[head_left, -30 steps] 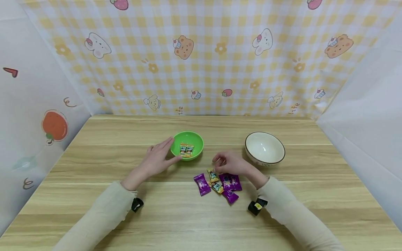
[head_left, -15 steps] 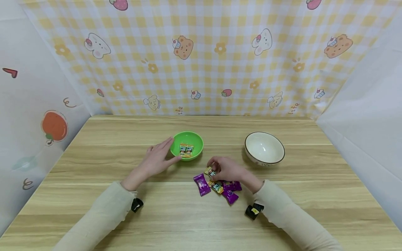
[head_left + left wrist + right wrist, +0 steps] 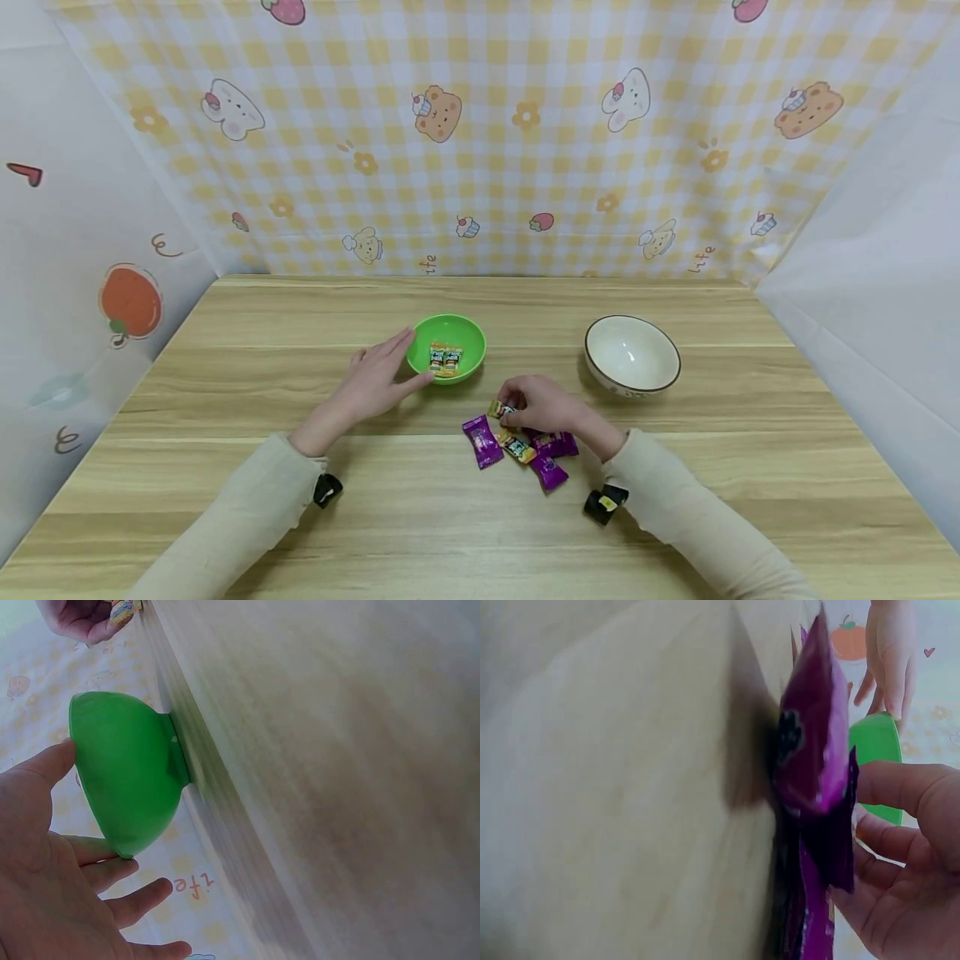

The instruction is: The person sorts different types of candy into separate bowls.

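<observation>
My left hand (image 3: 375, 385) touches the green bowl (image 3: 470, 333) at its left side, thumb and fingers spread along the rim. Two orange-and-yellow wrapped candies (image 3: 446, 360) lie side by side inside it. To the right of the bowl, my right hand (image 3: 551, 402) pinches a yellow wrapped candy (image 3: 498, 408), partly covered by the fingers. Another yellow candy (image 3: 517, 447) lies just below, among several purple wrapped candies (image 3: 482, 442). In the left wrist view the bowl (image 3: 124, 772) stands upright, the thumb and fingertips at its rim.
A white bowl (image 3: 633, 352) with a dark rim and nothing in it stands right of my right hand. The wooden table (image 3: 420, 533) ends at the back against a yellow checked cloth (image 3: 480, 167). White sheets (image 3: 862, 242) hang at both sides.
My right hand has moved slightly left and down onto the upper yellow candy and pinches it, shifting it a little. My left hand stays at the green bowl.
</observation>
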A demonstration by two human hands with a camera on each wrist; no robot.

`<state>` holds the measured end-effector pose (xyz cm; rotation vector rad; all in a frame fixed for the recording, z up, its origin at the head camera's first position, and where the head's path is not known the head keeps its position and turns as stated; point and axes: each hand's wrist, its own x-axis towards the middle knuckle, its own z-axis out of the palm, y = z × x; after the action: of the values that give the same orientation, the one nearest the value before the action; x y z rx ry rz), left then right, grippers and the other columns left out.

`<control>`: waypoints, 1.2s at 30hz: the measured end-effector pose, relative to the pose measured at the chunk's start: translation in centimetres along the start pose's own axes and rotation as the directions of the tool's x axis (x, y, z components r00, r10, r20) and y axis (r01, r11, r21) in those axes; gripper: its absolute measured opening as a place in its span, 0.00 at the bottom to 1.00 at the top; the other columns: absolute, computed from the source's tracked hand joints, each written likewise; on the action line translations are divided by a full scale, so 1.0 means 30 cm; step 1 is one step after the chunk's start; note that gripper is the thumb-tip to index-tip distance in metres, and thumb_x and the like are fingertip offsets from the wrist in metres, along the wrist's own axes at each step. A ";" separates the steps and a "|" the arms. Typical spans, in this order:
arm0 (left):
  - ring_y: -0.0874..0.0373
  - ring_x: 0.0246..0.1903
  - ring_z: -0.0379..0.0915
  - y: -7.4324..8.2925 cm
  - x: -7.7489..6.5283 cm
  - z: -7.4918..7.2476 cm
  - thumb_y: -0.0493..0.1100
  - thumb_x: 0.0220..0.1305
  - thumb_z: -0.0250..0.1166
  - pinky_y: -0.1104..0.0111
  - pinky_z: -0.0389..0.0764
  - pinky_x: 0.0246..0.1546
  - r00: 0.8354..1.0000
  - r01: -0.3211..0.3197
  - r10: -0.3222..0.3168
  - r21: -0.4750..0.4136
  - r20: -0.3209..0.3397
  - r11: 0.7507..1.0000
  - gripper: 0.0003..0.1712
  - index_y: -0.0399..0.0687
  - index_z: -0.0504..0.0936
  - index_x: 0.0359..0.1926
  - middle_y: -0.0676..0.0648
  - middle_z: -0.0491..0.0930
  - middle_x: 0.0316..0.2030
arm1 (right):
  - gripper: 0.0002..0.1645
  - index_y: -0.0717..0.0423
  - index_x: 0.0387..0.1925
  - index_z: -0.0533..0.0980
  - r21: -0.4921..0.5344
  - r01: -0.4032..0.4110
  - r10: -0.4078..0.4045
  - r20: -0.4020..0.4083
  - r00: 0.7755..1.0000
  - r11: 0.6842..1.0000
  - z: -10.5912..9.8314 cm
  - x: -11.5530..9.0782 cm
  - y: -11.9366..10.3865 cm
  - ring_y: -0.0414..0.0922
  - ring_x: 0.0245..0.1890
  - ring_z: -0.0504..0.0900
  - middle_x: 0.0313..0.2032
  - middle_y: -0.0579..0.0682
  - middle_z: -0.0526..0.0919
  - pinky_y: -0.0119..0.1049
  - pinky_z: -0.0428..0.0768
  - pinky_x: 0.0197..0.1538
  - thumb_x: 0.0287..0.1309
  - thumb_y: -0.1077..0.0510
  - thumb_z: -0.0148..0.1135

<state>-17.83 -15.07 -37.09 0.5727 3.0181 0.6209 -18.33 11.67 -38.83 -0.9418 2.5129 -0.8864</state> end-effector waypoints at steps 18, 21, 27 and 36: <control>0.40 0.60 0.49 0.002 -0.001 0.000 0.62 0.58 0.52 0.41 0.44 0.54 1.000 0.005 -0.005 -0.007 0.004 1.000 0.45 0.37 0.50 0.65 0.40 0.49 0.64 | 0.12 0.66 0.38 0.71 0.503 -0.191 0.182 0.068 0.981 0.843 -0.057 -0.001 0.027 0.44 0.25 0.77 0.28 0.53 0.75 0.38 0.79 0.31 0.51 0.65 0.60; 0.40 0.60 0.49 0.001 -0.001 0.001 0.62 0.58 0.53 0.41 0.44 0.54 1.000 0.005 -0.005 -0.008 0.004 1.000 0.45 0.37 0.50 0.65 0.40 0.49 0.64 | 0.14 0.67 0.40 0.71 0.559 -0.220 0.215 0.075 0.974 0.800 -0.074 0.000 0.023 0.45 0.25 0.77 0.30 0.54 0.75 0.40 0.79 0.32 0.50 0.65 0.59; 0.40 0.60 0.49 0.001 -0.001 0.001 0.62 0.58 0.52 0.41 0.44 0.54 1.000 0.007 -0.007 -0.009 0.003 1.000 0.45 0.37 0.50 0.65 0.40 0.49 0.64 | 0.13 0.68 0.40 0.70 0.555 -0.177 0.205 0.013 0.979 0.813 -0.109 0.013 0.018 0.45 0.27 0.77 0.30 0.55 0.75 0.44 0.77 0.37 0.52 0.65 0.58; 0.41 0.59 0.50 -0.001 -0.001 0.000 0.63 0.58 0.51 0.41 0.45 0.54 1.000 0.001 -0.001 -0.003 0.002 1.000 0.45 0.37 0.50 0.65 0.40 0.49 0.64 | 0.15 0.68 0.41 0.70 0.608 -0.153 0.251 -0.079 0.965 0.779 -0.147 0.067 -0.003 0.45 0.29 0.77 0.33 0.59 0.76 0.47 0.76 0.39 0.52 0.64 0.58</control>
<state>-17.81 -15.11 -37.10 0.5714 3.0149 0.6239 -21.88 12.20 -35.56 -0.3923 2.1496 -1.5967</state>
